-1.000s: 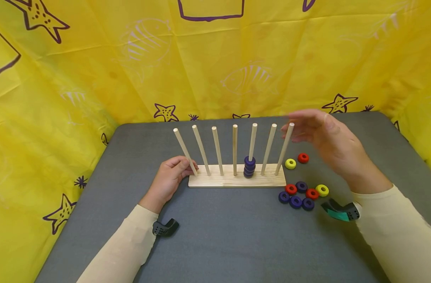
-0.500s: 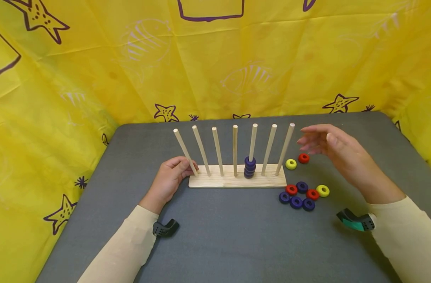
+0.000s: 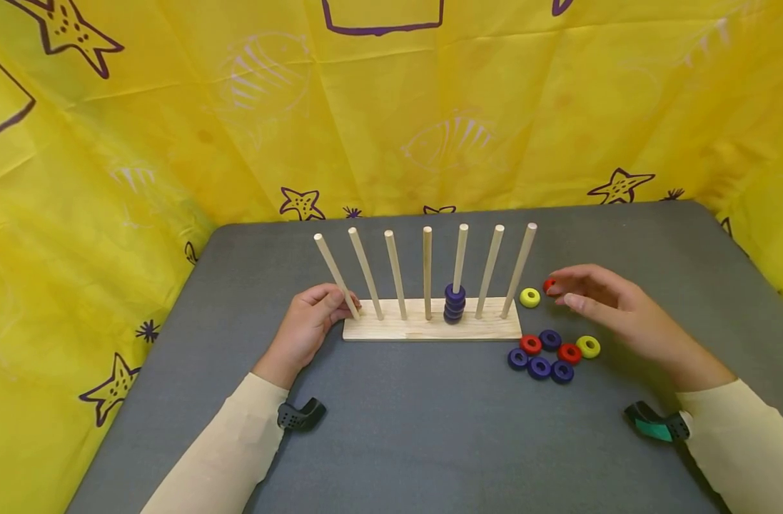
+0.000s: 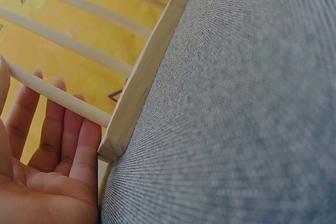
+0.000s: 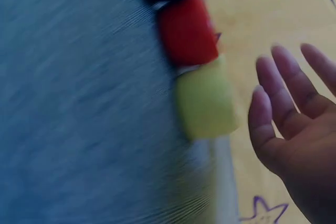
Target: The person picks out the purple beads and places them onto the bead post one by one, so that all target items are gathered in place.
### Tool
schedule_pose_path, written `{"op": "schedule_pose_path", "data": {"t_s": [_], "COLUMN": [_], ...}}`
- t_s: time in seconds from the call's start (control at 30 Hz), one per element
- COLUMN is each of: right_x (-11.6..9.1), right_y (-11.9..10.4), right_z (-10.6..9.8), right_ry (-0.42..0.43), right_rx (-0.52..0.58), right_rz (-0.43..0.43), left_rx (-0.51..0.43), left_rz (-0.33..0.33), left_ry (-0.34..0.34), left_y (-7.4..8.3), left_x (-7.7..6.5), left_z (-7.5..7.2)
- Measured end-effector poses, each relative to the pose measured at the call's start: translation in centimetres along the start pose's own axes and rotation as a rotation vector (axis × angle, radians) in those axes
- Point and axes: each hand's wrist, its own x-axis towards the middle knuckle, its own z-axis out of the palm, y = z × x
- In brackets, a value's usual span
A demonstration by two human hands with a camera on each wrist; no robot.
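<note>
Backdrop, head view: yellow cloth point(image 3: 365, 107) with purple starfish fills the upper frame and left edge; below it lies a grey tabletop point(image 3: 397, 428).
Peg stand, head view: the wooden peg stand point(image 3: 430, 330) sits at centre, seven pegs up, with a purple ring stack point(image 3: 454, 305) on the fifth from the left.
Left hand, head view: at centre left, the left hand point(image 3: 307, 318) holds the leftmost peg, thumb in front.
Right hand, head view: right of centre, the right hand point(image 3: 609, 303) has loosely bent, parted fingers, the tips partly covering a red ring point(image 3: 549, 286); contact cannot be told.
Loose rings, head view: a yellow ring point(image 3: 529, 298) lies just left of that; seven more form a mixed cluster point(image 3: 549, 357) below.
Left wrist view: fingers extend behind the peg at lower left; purple rings show at the top.
Right wrist view: fingers spread at right; blurred rings line up at upper centre.
</note>
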Motion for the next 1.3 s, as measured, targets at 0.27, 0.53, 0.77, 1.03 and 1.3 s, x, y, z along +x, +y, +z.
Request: {"op": "schedule_pose_path", "data": {"t_s": [0.27, 0.53, 0.77, 1.03, 1.3], "right_x": [-0.5, -0.5, -0.6, -0.7, -0.6], "right_y": [2.2, 3.2, 3.4, 3.7, 4.3], "right_z": [0.3, 0.5, 0.7, 0.8, 0.6], "right_ry": [-0.076, -0.126, -0.108, -0.068, -0.055], "right_rx": [-0.044, -0.129, -0.167, -0.234, -0.293], "right_rz": [0.090, 0.082, 0.050, 0.047, 0.001], "left_rx": [-0.012, -0.015, -0.021, -0.007, -0.022], "left_rz": [0.013, 0.001, -0.004, -0.012, -0.002], "left_ry": [-0.003, 0.001, 0.002, -0.007, -0.006], "left_y": [-0.1, -0.2, -0.3, -0.2, -0.5], "left_x": [0.0, 0.1, 0.0, -0.1, 0.0], "left_z": [-0.1, -0.3, -0.2, -0.1, -0.2]}}
